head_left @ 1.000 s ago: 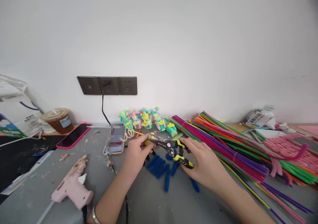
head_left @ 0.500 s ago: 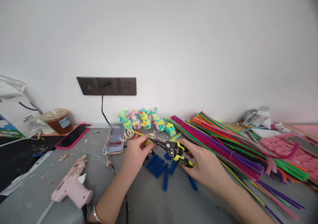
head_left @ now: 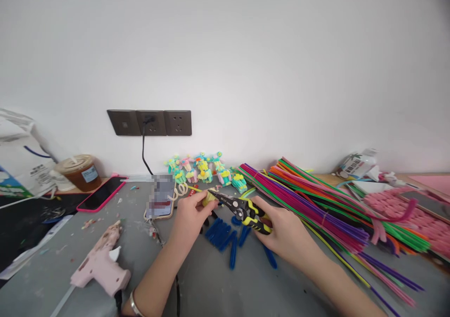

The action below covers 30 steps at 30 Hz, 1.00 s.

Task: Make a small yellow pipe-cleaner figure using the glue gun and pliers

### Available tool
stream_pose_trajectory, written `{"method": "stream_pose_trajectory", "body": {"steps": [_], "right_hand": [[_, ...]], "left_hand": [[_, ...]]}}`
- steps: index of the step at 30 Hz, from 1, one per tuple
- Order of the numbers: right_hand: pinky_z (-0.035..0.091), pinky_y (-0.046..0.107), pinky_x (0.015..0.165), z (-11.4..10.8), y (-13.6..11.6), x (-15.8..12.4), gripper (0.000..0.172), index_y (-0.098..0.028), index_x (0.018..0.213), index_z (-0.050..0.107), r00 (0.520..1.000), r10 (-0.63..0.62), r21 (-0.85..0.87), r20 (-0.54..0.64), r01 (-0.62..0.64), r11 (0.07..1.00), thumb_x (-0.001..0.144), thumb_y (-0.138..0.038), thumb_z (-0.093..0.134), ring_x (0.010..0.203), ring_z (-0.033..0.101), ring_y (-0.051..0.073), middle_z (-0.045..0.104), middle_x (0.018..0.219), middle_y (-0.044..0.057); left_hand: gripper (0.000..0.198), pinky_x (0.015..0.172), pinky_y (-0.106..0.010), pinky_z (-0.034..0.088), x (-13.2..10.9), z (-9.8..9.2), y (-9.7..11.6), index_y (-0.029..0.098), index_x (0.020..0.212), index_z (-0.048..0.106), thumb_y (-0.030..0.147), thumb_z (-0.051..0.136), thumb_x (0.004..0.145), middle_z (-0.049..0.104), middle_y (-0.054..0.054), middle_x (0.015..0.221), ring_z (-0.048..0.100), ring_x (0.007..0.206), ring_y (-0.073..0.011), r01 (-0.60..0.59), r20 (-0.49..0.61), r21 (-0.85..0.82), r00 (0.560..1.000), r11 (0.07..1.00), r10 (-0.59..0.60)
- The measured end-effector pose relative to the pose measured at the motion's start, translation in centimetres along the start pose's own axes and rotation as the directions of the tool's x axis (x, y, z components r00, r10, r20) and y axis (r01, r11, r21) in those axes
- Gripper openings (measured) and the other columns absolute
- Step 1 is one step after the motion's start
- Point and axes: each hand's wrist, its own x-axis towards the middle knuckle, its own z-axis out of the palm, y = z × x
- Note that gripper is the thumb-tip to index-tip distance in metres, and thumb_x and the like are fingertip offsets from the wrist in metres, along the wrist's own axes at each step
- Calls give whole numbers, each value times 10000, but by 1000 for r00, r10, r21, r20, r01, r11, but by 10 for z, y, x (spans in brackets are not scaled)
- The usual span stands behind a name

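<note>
My right hand (head_left: 277, 221) is wrapped round the black and yellow-green handles of the pliers (head_left: 241, 208), whose jaws point left. At the jaw tips, my left hand (head_left: 193, 210) pinches a small yellow fuzzy piece (head_left: 210, 198), perhaps pipe cleaner; its shape is mostly hidden by the fingers. The jaws meet or nearly meet this piece. Below the pliers, several folded blue pipe cleaner pieces (head_left: 221, 234) lie on the grey table. Behind my hands stand small pastel pipe cleaner figures (head_left: 204, 167) in rows against the wall.
Bundles of coloured pipe cleaners (head_left: 309, 204) spread across the right side. A pink glue gun (head_left: 101, 265) lies at left front, with its cord nearby. Two phones, one pink-edged (head_left: 101, 194), one showing a screen (head_left: 161, 197), and a drink cup (head_left: 80, 172) are at left.
The whole view has shifted slightly. Slightly more of the yellow piece shows between my left fingers and the plier tips; both hands keep nearly the same pose.
</note>
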Motion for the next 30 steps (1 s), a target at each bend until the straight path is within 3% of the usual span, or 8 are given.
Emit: {"method": "stream_pose_trajectory", "body": {"steps": [3, 8, 13, 21, 26, 30], "right_hand": [[396, 259, 546, 2, 1, 1, 425, -270, 1138, 566, 1000, 2, -11, 3, -2, 1000, 720, -195, 546, 691, 679, 230, 712, 804, 12], [490, 365, 800, 11, 7, 3, 561, -197, 1238, 500, 993, -43, 40, -112, 48, 998, 683, -245, 576, 945, 650, 281, 673, 1089, 110], [505, 358, 773, 12, 13, 4, 617, -180, 1310, 441, 992, 41, 154, -115, -23, 988, 716, -292, 564, 905, 647, 263, 663, 1025, 99], [506, 336, 792, 9, 6, 1, 588, -195, 1278, 496, 992, -122, 225, -32, 126, 966, 693, -193, 555, 931, 648, 254, 654, 1129, 114], [497, 382, 879, 10, 5, 0, 598, -187, 1280, 492, 985, -170, 161, -33, 173, 972, 685, -190, 560, 1061, 627, 295, 646, 1192, 135], [498, 390, 863, 7, 4, 0, 578, -194, 1251, 507, 980, -181, 62, -76, 186, 981, 676, -185, 564, 1020, 639, 294, 668, 1140, 119]], "left_hand": [[228, 609, -316, 577, 1, 0, -2, 198, 653, 525, 391, 608, 741, 706, -65, 715, 740, 779, -301, 14, -6, 21, 1000, 1000, -14], [231, 623, -319, 581, 2, -1, -7, 178, 764, 624, 409, 635, 746, 739, -83, 754, 742, 776, -296, 6, -19, 27, 1000, 1000, -5], [241, 615, -285, 567, 2, 0, -9, 167, 880, 707, 375, 662, 768, 751, -67, 784, 716, 746, -248, -31, -26, 63, 999, 998, 32], [290, 739, -301, 571, 3, -2, -8, 162, 989, 740, 314, 656, 756, 763, -83, 948, 711, 833, -237, -103, -96, 80, 989, 991, 111], [306, 691, -301, 558, 2, -3, -2, 154, 996, 751, 293, 590, 776, 757, -74, 874, 694, 758, -224, -74, -64, 112, 995, 991, 81], [278, 624, -275, 531, 2, -3, -2, 159, 951, 762, 295, 596, 776, 732, -52, 766, 656, 668, -202, -78, -83, 163, 992, 983, 93]]}}
